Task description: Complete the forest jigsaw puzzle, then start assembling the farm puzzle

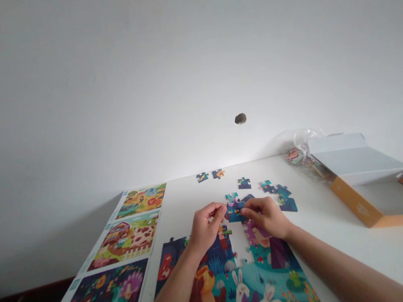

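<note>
Your right hand [269,216], in the head view, pinches a dark blue puzzle piece [236,214] between thumb and fingers; your left hand [203,227] has thumb and forefinger drawn close at the piece's left edge, and whether they grip it cannot be told. The piece is at twelve o'clock of the partly assembled puzzle [241,287]. From your hands, loose pieces [244,183] lie between eleven and two o'clock, the picture sheet [135,239] toward eight, and the open box [357,205] at three.
</note>
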### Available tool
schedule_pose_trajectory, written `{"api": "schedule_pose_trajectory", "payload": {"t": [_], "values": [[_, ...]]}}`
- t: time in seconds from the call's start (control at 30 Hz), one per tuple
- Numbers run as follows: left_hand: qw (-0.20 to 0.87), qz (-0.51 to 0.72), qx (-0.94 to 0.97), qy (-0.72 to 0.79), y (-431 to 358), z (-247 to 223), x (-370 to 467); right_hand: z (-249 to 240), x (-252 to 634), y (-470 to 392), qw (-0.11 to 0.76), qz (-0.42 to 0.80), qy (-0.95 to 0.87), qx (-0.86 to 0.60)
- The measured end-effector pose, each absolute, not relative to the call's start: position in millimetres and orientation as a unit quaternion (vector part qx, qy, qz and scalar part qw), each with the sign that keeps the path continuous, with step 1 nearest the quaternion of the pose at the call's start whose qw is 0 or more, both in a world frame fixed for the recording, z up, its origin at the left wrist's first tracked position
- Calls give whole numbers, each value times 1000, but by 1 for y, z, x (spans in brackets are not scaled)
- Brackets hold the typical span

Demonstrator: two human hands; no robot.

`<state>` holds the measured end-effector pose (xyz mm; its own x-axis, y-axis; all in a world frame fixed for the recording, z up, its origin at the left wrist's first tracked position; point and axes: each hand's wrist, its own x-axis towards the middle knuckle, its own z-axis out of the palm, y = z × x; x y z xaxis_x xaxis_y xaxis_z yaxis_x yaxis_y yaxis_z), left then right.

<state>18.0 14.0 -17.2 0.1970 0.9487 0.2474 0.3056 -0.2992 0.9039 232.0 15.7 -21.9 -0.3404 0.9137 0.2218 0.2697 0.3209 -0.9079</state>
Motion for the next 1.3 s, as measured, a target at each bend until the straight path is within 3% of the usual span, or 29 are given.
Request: {"api": "schedule_pose_trajectory", "payload": {"t": [1.3], "values": [[189, 420, 765, 451, 12, -11, 18, -13, 233, 13, 360, 250, -812, -386]]}}
